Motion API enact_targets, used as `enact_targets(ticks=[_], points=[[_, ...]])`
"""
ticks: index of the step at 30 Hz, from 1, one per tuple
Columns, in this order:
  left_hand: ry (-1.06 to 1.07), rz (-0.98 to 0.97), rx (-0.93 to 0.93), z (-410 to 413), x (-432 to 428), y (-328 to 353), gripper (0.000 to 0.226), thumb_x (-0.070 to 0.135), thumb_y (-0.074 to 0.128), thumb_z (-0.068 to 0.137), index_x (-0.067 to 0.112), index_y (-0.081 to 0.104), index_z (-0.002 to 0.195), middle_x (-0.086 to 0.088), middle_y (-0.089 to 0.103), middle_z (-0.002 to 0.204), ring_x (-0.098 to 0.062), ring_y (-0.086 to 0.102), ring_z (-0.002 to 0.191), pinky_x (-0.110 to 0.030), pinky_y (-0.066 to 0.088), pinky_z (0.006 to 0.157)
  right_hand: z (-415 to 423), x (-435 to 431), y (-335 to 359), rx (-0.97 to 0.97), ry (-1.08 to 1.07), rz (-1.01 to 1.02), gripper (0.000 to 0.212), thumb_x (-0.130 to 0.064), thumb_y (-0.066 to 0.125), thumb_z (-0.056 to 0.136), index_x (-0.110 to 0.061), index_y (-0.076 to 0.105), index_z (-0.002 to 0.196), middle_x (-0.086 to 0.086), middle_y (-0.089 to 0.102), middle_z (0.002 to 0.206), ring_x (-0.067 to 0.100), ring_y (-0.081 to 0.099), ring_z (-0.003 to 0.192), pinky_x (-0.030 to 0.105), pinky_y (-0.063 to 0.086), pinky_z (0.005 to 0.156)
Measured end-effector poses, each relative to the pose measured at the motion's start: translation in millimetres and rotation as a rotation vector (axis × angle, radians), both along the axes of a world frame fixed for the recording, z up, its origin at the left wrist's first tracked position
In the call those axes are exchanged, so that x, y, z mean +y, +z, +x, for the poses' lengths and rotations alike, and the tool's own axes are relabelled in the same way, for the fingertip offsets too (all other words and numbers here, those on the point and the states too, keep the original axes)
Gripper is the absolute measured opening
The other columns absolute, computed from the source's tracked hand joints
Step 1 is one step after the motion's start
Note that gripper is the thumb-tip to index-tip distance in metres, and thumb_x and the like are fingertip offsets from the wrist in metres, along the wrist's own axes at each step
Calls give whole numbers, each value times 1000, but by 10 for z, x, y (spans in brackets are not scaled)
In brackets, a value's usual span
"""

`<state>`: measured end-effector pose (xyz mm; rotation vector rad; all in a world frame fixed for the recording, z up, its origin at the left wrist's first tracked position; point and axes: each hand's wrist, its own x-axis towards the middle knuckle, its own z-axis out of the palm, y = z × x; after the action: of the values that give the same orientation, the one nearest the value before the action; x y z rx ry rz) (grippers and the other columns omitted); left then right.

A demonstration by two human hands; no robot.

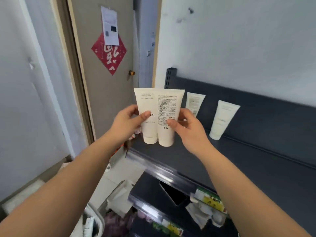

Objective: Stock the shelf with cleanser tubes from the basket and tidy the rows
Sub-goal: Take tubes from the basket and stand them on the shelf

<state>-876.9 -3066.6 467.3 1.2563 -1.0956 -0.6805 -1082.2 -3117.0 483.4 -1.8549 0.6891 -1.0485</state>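
Two white cleanser tubes stand side by side, caps down, at the left end of the dark shelf [239,165]. My left hand [126,122] grips the left tube [147,106], whose front label faces me. My right hand [188,127] grips the right tube [169,106], showing its printed back. I cannot tell whether their caps touch the shelf. Two more white tubes stand upright further right: one [195,101] near the back panel, another [222,118] closer to me. The basket's white rim [95,218] shows at the bottom left, with a tube inside.
A lower dark shelf [153,189] holds a black phone-like slab [174,194] and colourful packets [210,200]. A grey door [106,93] with a red diamond decoration stands to the left of the shelving. Boxes and bags crowd the floor below.
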Motion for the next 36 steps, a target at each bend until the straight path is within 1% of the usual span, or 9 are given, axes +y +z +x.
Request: enact_targets(ticks=[3,5,7,12,17,21,28,32,36], points=[[-45,-15,-10,-465,-394,12,20,25,69,87,17,65,106,-6,71,102,-7,67,71,-31,54,60,-405,-246,8,23,-116,-22,22,-23,66,91,-27,58,111,-16,65,109,-6,61,90,9,48,74],[-56,15,6,-708,-621,-52,23,24,70,87,15,65,108,-6,70,104,-16,70,89,-41,60,74,-611,-395,-62,18,-180,-8,21,-23,66,91,-26,59,110,-13,66,110,0,63,93,10,49,73],[-59,59,0,-897,-833,-164,25,24,71,87,14,64,109,1,70,102,-18,69,97,-47,58,83,-763,-557,-216,30,-250,14,19,-22,67,91,-25,59,107,-10,66,110,2,64,92,11,50,71],[16,160,-162,-1167,-1278,-517,25,31,70,86,21,60,107,8,68,103,-14,65,96,-47,55,86,-897,-908,-752,106,-436,77,22,-31,65,88,-35,55,107,-10,61,112,9,61,98,38,54,87],[9,174,-246,-1179,-1572,-538,25,32,66,89,25,56,111,14,64,103,-11,62,97,-45,55,87,-925,-1119,-817,34,-532,146,25,-26,62,92,-38,52,111,-9,58,116,5,60,98,27,52,83],[-64,203,-224,-1060,-1737,-548,25,32,63,92,29,53,115,14,62,109,-13,61,104,-46,53,92,-979,-1295,-834,77,-544,156,26,-28,59,94,-37,52,117,-9,59,118,5,60,101,31,53,89],[-146,223,-221,-981,-1821,-573,25,36,60,93,35,49,116,21,60,111,-10,59,108,-44,52,95,-957,-1358,-887,78,-564,195,46,-29,59,94,-33,43,137,-10,56,126,6,58,108,26,50,91],[-168,328,-351,-975,-1714,-604,40,37,61,91,26,47,126,12,59,119,-10,57,109,-28,47,89,-982,-1302,-896,130,-556,251,51,-27,60,94,-26,39,140,-9,55,128,8,57,111,20,45,85],[-136,412,-462,-901,-1601,-663,54,31,65,89,19,43,137,3,56,132,-16,55,119,-30,44,96,-1067,-1212,-935,272,-535,321,56,-28,59,92,-17,35,141,-3,54,130,12,55,112,24,43,87]])
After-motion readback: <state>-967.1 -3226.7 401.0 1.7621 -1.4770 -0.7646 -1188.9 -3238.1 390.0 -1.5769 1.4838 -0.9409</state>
